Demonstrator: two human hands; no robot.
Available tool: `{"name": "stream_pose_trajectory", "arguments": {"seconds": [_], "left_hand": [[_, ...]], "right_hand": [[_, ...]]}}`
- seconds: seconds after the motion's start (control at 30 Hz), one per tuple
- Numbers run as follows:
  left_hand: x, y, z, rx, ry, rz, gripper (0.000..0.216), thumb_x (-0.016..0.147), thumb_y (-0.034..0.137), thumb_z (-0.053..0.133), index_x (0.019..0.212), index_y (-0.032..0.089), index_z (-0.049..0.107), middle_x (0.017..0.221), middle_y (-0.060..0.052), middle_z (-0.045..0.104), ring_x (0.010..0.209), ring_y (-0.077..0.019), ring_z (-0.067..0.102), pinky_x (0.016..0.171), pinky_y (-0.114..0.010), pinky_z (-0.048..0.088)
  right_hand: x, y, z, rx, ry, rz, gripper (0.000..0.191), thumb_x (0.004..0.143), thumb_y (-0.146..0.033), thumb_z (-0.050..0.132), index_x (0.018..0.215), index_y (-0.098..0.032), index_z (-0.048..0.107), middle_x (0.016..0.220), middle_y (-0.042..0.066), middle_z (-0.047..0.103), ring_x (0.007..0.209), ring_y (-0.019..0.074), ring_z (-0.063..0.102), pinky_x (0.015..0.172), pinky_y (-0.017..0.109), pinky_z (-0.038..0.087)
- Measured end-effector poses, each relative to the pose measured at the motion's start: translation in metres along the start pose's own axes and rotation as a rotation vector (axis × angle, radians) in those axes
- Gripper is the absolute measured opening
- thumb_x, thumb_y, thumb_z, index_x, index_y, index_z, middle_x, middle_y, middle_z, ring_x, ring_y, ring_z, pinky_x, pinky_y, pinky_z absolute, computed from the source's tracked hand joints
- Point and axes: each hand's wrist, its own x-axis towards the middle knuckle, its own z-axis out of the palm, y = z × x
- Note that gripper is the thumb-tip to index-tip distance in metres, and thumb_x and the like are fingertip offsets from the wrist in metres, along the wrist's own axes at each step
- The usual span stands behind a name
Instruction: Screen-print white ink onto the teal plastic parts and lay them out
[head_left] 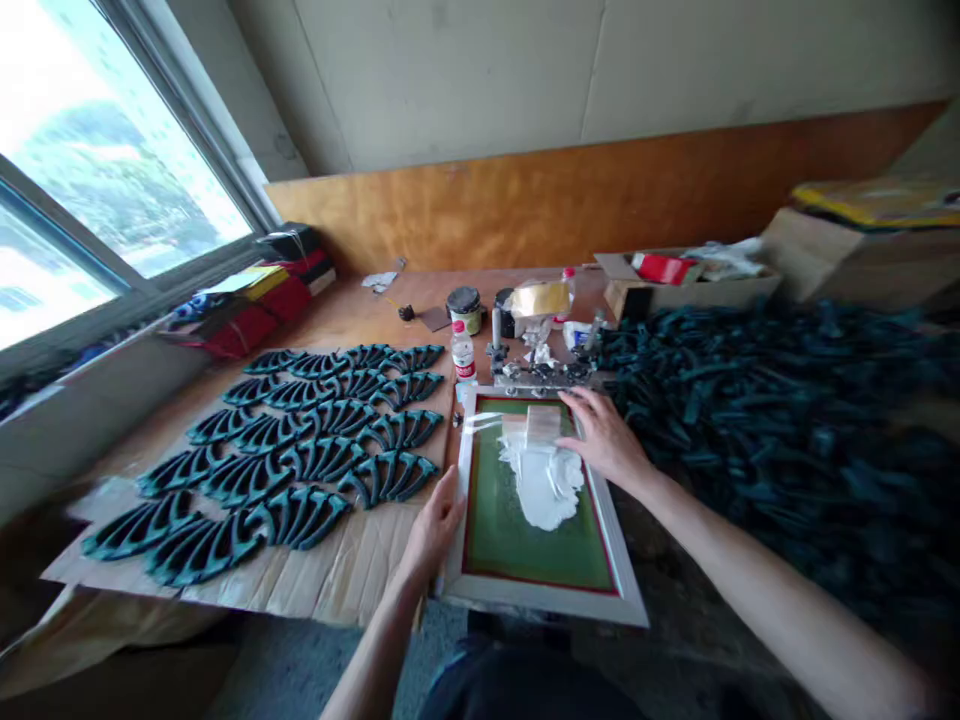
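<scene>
A white-framed printing screen (619, 560) with green mesh lies in front of me, hinged to a metal clamp (541, 375) at its far end. White ink (546, 485) is spread over the mesh. My left hand (439, 528) grips the screen's left frame edge. My right hand (606, 435) rests on the upper right part of the screen, its fingers reaching toward a pale squeegee (541, 425) lying across the mesh top.
Rows of dark teal fan-shaped parts (300, 450) lie on cardboard to the left. A large heap of the same parts (772, 420) fills the right. A small bottle (463, 352), jars (465, 308) and boxes (675, 280) stand behind. A window is at far left.
</scene>
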Motion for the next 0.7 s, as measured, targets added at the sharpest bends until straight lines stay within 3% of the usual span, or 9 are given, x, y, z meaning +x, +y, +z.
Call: {"name": "stream_pose_trajectory", "arguments": {"seconds": [0.13, 0.23, 0.33, 0.47, 0.57, 0.63, 0.7], "left_hand": [[0.008, -0.014, 0.014, -0.030, -0.003, -0.040, 0.062, 0.088, 0.038, 0.047, 0.146, 0.016, 0.037, 0.123, -0.009, 0.065, 0.095, -0.0195, 0.066, 0.086, -0.029, 0.050], [0.010, -0.021, 0.015, -0.026, -0.024, -0.036, 0.058, 0.089, 0.039, 0.046, 0.143, 0.019, 0.041, 0.130, -0.008, 0.062, 0.103, -0.0207, 0.065, 0.087, -0.028, 0.050], [0.009, -0.024, 0.011, 0.027, -0.021, -0.030, 0.056, 0.089, 0.040, 0.046, 0.142, 0.022, 0.043, 0.123, -0.007, 0.067, 0.105, -0.0212, 0.065, 0.088, -0.028, 0.049], [0.008, -0.026, 0.008, 0.045, -0.003, -0.056, 0.056, 0.089, 0.041, 0.047, 0.141, 0.020, 0.045, 0.110, -0.007, 0.072, 0.100, -0.0210, 0.067, 0.090, -0.028, 0.048], [0.008, -0.026, 0.008, 0.004, 0.002, -0.060, 0.056, 0.089, 0.042, 0.047, 0.140, 0.019, 0.045, 0.107, -0.006, 0.072, 0.097, -0.0206, 0.068, 0.085, -0.027, 0.049], [0.007, -0.024, 0.007, -0.041, -0.007, -0.062, 0.058, 0.089, 0.044, 0.048, 0.140, 0.018, 0.045, 0.105, -0.007, 0.072, 0.094, -0.0209, 0.068, 0.081, -0.027, 0.050], [0.006, -0.022, 0.006, -0.089, -0.019, -0.065, 0.060, 0.088, 0.046, 0.049, 0.140, 0.016, 0.045, 0.101, -0.008, 0.073, 0.089, -0.0216, 0.069, 0.077, -0.028, 0.051]], "right_hand": [[0.012, -0.024, 0.011, 0.004, -0.268, -0.029, 0.034, 0.076, -0.017, 0.070, 0.108, -0.018, 0.057, 0.104, 0.010, 0.061, 0.100, 0.0252, 0.056, 0.083, 0.033, 0.047], [-0.003, -0.037, 0.013, 0.053, -0.384, -0.029, 0.010, 0.081, -0.012, 0.059, 0.089, -0.019, 0.059, 0.090, 0.007, 0.064, 0.087, 0.0211, 0.058, 0.073, 0.029, 0.045], [-0.034, -0.041, 0.005, 0.147, -0.375, -0.206, 0.018, 0.083, -0.005, 0.048, 0.080, -0.018, 0.060, 0.083, 0.006, 0.063, 0.085, 0.0203, 0.056, 0.076, 0.030, 0.044], [-0.058, -0.038, -0.012, 0.294, -0.434, -0.430, 0.024, 0.080, -0.001, 0.045, 0.082, -0.018, 0.062, 0.080, 0.004, 0.062, 0.082, 0.0195, 0.055, 0.075, 0.031, 0.044], [-0.056, -0.039, -0.010, 0.310, -0.415, -0.337, 0.022, 0.079, -0.002, 0.047, 0.079, -0.019, 0.061, 0.078, 0.004, 0.061, 0.081, 0.0197, 0.055, 0.073, 0.031, 0.045], [-0.059, -0.044, -0.003, 0.278, -0.287, -0.279, 0.025, 0.079, -0.001, 0.045, 0.082, -0.018, 0.063, 0.084, 0.007, 0.063, 0.087, 0.0214, 0.056, 0.076, 0.033, 0.046], [-0.069, -0.050, 0.003, 0.255, -0.163, -0.323, 0.031, 0.079, 0.001, 0.041, 0.090, -0.016, 0.064, 0.091, 0.010, 0.064, 0.095, 0.0232, 0.056, 0.082, 0.035, 0.047]]}}
